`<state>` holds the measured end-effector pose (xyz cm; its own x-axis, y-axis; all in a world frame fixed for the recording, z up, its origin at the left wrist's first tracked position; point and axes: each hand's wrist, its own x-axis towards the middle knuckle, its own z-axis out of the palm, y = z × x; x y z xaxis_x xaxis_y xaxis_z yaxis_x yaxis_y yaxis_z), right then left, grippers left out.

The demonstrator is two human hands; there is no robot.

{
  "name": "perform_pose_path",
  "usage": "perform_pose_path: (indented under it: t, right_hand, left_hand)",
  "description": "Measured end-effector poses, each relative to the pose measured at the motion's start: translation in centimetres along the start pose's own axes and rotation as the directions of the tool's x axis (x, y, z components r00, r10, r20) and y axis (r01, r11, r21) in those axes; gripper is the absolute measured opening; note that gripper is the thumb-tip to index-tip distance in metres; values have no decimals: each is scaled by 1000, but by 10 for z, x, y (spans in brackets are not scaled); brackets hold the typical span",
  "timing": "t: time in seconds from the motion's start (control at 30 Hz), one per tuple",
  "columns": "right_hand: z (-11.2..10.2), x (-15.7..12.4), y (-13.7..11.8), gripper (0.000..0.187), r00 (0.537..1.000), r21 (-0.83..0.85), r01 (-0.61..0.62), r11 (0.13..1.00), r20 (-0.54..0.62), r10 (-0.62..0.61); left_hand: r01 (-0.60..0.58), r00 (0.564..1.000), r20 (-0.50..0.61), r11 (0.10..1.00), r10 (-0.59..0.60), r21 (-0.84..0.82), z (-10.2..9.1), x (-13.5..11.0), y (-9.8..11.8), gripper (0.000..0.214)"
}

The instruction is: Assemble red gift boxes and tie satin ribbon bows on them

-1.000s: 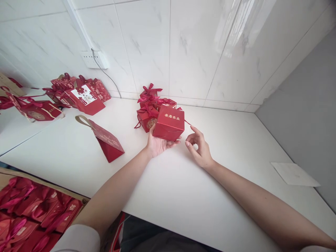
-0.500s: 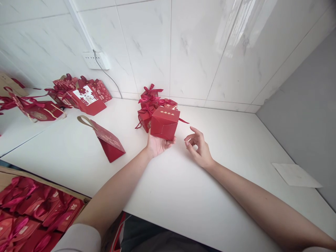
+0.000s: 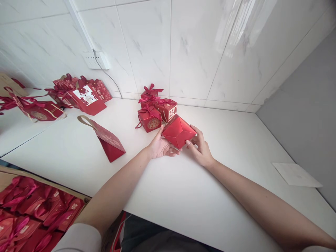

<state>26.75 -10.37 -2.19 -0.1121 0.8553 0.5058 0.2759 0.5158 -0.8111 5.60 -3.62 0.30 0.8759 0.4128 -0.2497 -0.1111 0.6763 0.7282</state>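
A small red gift box is tipped so its folded underside faces me, held between both hands over the white counter. My left hand cups its left side from below. My right hand grips its right edge with thumb and fingers. Just behind stands a cluster of finished red boxes tied with ribbon bows, close to the wall.
A red paper bag lies on its side at the left. More red bags and boxes are stacked at the far left by a wall socket. A carton of red ribboned boxes sits below left. A white sheet lies at the right.
The box was held upright in my left hand alone; it has been tipped over toward me and shifted right, and my right hand has closed on its right edge.
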Motion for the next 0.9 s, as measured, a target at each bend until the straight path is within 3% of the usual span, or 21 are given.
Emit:
perform_pose_path:
  t: [0.63,0.83,0.9]
  right_hand:
    - [0,0,0,64,999,-20,-38,999,-1,38]
    - [0,0,1,65,1000,-44,-7,999,-2,7]
    - [-2,-1,3,62,999,-121,42,992,-15,-44]
  left_hand:
    - [-25,1000,-9,999,25,-39,2,3,-3,100]
    - [-22,1000,-6,1000,22,-18,0,3,-4,100]
    - [-25,999,-40,1000,25,-3,-2,5,-4,92]
